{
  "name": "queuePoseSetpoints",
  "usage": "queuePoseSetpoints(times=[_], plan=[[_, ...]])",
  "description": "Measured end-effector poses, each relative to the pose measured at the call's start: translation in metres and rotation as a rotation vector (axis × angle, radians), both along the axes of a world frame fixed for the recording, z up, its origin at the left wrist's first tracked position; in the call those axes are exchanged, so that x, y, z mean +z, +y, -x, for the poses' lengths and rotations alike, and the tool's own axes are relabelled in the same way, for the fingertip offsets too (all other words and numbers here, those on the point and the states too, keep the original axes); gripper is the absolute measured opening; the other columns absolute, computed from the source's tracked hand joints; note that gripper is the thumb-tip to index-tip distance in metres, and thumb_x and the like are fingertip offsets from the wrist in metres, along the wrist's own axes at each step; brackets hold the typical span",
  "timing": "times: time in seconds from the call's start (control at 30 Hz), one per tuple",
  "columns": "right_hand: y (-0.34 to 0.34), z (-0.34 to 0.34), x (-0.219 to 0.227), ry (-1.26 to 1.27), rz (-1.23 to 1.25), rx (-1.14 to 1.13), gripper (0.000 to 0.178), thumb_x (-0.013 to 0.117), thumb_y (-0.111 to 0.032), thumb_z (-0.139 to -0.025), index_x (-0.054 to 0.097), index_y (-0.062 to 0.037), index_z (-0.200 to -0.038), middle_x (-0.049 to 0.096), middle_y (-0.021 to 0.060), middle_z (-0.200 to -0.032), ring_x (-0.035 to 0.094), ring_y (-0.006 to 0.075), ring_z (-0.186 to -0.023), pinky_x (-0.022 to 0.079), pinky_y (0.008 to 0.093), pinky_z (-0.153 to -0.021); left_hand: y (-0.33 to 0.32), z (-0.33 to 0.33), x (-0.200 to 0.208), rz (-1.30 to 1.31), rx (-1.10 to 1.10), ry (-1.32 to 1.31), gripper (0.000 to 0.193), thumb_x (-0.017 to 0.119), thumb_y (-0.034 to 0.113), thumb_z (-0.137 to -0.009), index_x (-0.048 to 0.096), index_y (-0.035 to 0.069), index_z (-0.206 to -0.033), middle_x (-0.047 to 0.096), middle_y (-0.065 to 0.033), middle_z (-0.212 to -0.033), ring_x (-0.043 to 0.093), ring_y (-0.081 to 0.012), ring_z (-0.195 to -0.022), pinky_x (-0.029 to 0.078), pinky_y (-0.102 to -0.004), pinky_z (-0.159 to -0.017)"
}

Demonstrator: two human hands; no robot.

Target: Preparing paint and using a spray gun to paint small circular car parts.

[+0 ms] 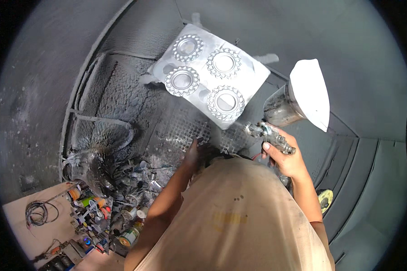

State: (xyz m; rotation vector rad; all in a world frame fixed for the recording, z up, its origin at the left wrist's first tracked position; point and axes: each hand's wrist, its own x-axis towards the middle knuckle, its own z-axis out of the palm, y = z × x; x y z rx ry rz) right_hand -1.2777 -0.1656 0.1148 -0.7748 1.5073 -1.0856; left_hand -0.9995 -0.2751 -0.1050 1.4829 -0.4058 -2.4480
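My right hand (285,156) is closed around a metal spray gun (269,134). On top of the gun sits a stained cup (282,108) with a white paper cone (311,92) rising out of its mouth. The nozzle points left at a tilted, silver-coated board (203,97), on which several scalloped ring-shaped parts (226,102) lie apart. A faint mist hangs by the board's near corner. My left hand (198,153) is held low in front of my body, near the board's near edge; its fingers are dark and partly hidden, so their grip is unclear.
Grey-coated booth walls (362,54) surround the board. A perforated floor grid (185,126) lies beneath it. At lower left are a heap of used cups and cans (135,180), a paint-crusted container (92,169) and a bench (36,205) with a coiled cable. A yellow round thing (325,200) is at right.
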Motion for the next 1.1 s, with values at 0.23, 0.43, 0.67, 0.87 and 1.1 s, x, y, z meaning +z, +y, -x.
queuePoseSetpoints(times=[0.23, 0.43, 0.67, 0.87, 1.1], plan=[[-0.035, 0.0, -0.002, 0.168, 0.001, -0.089, 0.048, 0.068, -0.012, -0.095, 0.058, -0.0031, -0.141, 0.068, 0.0015, -0.089, 0.061, 0.0089, -0.068, 0.048, 0.0244, -0.057, -0.054, -0.068, -0.032, 0.078, 0.09, -0.162, 0.075, 0.032, 0.067, -0.104, 0.034, 0.013, -0.155, 0.059, -0.0229, -0.137, 0.062, -0.0379, -0.118, 0.05, -0.0506, -0.097], [-0.05, 0.008, 0.001, 0.226, 0.064, -0.12, 0.047, 0.069, -0.016, -0.095, 0.059, -0.0049, -0.14, 0.065, 0.0005, -0.077, 0.061, 0.0078, -0.065, 0.045, 0.0245, -0.05, -0.099, -0.122, -0.048, 0.176, 0.561, -0.257, 0.076, 0.041, 0.065, -0.102, 0.034, 0.008, -0.152, 0.066, -0.015, -0.126, 0.064, -0.0297, -0.108, 0.052, -0.0408, -0.088], [-0.059, 0.024, 0.001, 0.342, 0.067, -0.202, 0.042, 0.069, -0.016, -0.096, 0.062, -0.0039, -0.136, 0.065, 0.0015, -0.075, 0.059, 0.0093, -0.06, 0.045, 0.0266, -0.05, -0.059, -0.104, -0.074, 0.107, 0.226, -0.214, 0.065, 0.042, 0.058, -0.104, 0.048, 0.006, -0.143, 0.065, -0.0153, -0.129, 0.063, -0.03, -0.108, 0.05, -0.0423, -0.093], [-0.058, 0.022, 0.01, 0.338, 0.055, -0.223, 0.041, 0.069, -0.016, -0.096, 0.063, -0.003, -0.134, 0.065, 0.002, -0.074, 0.058, 0.0097, -0.06, 0.046, 0.027, -0.052, -0.002, -0.046, -0.04, 0.318, -0.394, -0.093, 0.051, 0.053, 0.042, -0.103, 0.059, 0.001, -0.132, 0.067, -0.0116, -0.123, 0.062, -0.0227, -0.106, 0.049, -0.0391, -0.095], [-0.052, 0.016, 0.026, 0.218, 0.074, -0.175, 0.041, 0.07, -0.016, -0.095, 0.063, -0.0024, -0.133, 0.067, 0.003, -0.082, 0.061, 0.0102, -0.07, 0.048, 0.0284, -0.059, -0.005, -0.038, -0.031, 0.453, -0.437, -0.135, 0.041, 0.06, 0.034, -0.101, 0.062, 0.002, -0.126, 0.067, -0.0085, -0.116, 0.06, -0.019, -0.104, 0.049, -0.0339, -0.094]])
